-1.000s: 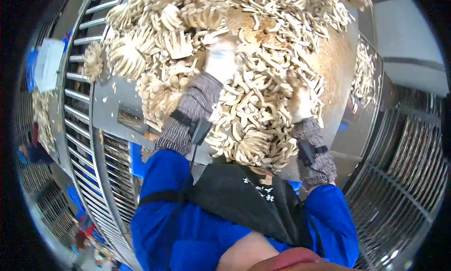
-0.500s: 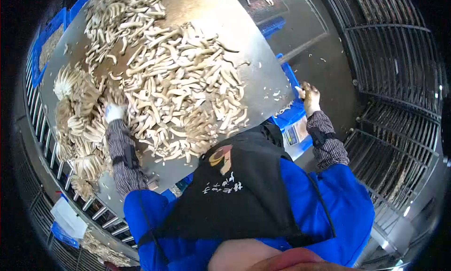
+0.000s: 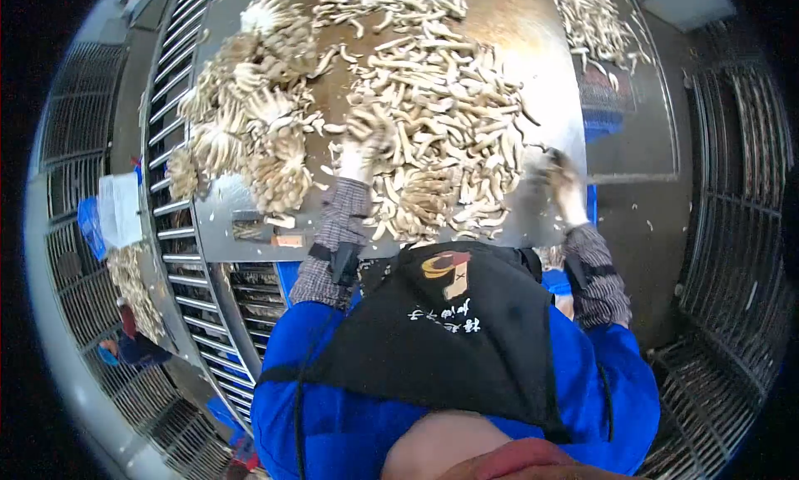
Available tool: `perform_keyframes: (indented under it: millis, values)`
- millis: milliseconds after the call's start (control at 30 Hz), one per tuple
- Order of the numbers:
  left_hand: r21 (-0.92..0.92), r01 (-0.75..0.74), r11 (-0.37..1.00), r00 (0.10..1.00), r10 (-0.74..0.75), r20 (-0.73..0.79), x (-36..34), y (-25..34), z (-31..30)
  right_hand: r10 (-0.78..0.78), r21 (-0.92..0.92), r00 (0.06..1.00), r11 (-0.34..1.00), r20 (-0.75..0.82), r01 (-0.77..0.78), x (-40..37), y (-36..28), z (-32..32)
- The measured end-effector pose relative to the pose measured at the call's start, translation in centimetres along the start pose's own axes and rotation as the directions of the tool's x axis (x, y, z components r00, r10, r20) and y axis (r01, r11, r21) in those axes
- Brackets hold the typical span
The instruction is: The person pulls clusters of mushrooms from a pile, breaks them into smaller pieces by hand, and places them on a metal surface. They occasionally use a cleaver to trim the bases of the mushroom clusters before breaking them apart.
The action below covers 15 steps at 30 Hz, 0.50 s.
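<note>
Pale, brown-capped loose mushrooms [image 3: 441, 105] cover the middle of the metal table [image 3: 541, 22]. Large mushroom clumps [image 3: 250, 122] lie heaped on its left part. Between the two piles is my left hand [image 3: 355, 154], with a white cuff and its fingers curled around mushrooms at the loose pile's left edge. My right hand [image 3: 564, 184] is over the table's right edge, beside the loose pile. Motion smears its fingers, and whether it holds anything cannot be made out. A smaller mushroom cluster [image 3: 424, 193] lies near the table's front edge.
Metal rails [image 3: 179, 234] run along the table's left side. Another mushroom pile [image 3: 591, 22] lies at the upper right. Dark wire racks [image 3: 741, 189] stand at the right. At the far left are a white sheet [image 3: 121, 209] and a person in dark clothing [image 3: 143, 349].
The view has turned and shifted, so the table appears straighter. My left hand has moved from the clumps to the loose pile. My right hand has come in from beyond the right edge.
</note>
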<state>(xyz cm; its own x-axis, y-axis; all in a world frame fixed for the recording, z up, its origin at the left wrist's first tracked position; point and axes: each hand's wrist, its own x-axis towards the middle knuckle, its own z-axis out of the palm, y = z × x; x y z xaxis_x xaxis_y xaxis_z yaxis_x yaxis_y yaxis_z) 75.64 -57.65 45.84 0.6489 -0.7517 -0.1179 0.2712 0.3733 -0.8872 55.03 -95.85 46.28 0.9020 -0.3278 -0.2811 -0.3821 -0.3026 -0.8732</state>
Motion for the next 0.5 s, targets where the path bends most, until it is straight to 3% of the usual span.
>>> perform_keyframes:
  millis: [33, 67, 100, 133, 167, 200, 267, 300, 333, 367, 400, 433, 467, 500]
  values:
    - [-0.045, -0.053, 0.998, 0.999, 0.053, -0.010, 0.5, -0.5, -1.6, -0.072, 0.234, 0.986, 0.972, 0.149, 0.036, 1.4, -2.3, 3.5]
    - [-0.155, 0.159, 0.975, 0.986, -0.165, -0.022, 0.8, -3.5, -2.9, -0.142, 0.454, 0.945, 0.891, 0.294, -0.007, 2.9, -4.5, 7.0]
    - [-0.151, 0.160, 0.975, 0.987, -0.161, 0.009, 0.8, -4.5, -4.6, -0.312, 0.219, 0.914, 0.941, 0.258, 0.259, 4.3, -5.9, 10.7]
    - [0.636, -0.050, 0.770, 0.998, 0.070, -0.007, 0.9, -4.9, -6.3, -0.478, -0.029, 0.838, 0.864, 0.263, 0.502, 5.6, -6.8, 13.8]
    - [0.986, -0.164, 0.018, 0.954, 0.258, 0.154, 0.8, -5.0, -7.4, -0.344, -0.037, 0.910, 0.931, 0.231, 0.362, 5.4, -9.6, 15.1]
    - [0.664, -0.063, -0.745, 0.878, 0.274, 0.392, 0.5, -4.9, -7.5, -0.197, -0.042, 0.960, 0.977, 0.197, 0.209, 5.1, -12.0, 15.6]
    - [0.798, -0.049, -0.600, 0.822, 0.430, 0.374, -0.3, -4.6, -6.3, -0.249, 0.096, 0.886, 0.969, 0.391, 0.229, 9.0, -7.7, 17.0]
    - [0.875, -0.103, -0.474, 0.793, 0.492, 0.360, -0.5, -0.7, -7.2, -0.344, -0.047, 0.880, 0.924, 0.327, 0.379, 9.5, -7.3, 17.1]
    - [0.935, -0.209, -0.286, 0.775, 0.534, 0.337, -0.1, 0.7, -7.7, -0.228, 0.267, 0.911, 0.954, 0.344, 0.138, 9.4, -7.4, 17.4]
    - [0.719, -0.231, -0.656, 0.766, 0.333, 0.550, -0.8, -0.2, -7.1, -0.108, 0.548, 0.929, 0.829, 0.355, -0.113, 9.0, -8.6, 17.6]
    - [0.687, -0.114, -0.717, 0.757, 0.385, 0.527, -1.0, -1.0, -6.4, -0.104, 0.539, 0.926, 0.834, 0.362, -0.117, 8.3, -9.5, 17.6]
    - [0.648, 0.008, -0.762, 0.746, 0.436, 0.503, -1.2, -2.3, -5.6, -0.124, 0.362, 0.912, 0.932, 0.391, -0.029, 7.1, -12.6, 17.2]
    - [0.167, 0.109, -0.980, 0.850, 0.179, 0.495, -1.3, 0.3, -6.0, -0.135, 0.173, 0.896, 0.983, 0.423, 0.067, 6.3, -14.2, 17.2]
    - [0.501, 0.012, -0.866, 0.808, 0.303, 0.505, -0.9, 0.3, -6.5, -0.054, 0.252, 0.887, 0.965, 0.458, -0.071, 6.2, -13.9, 17.7]
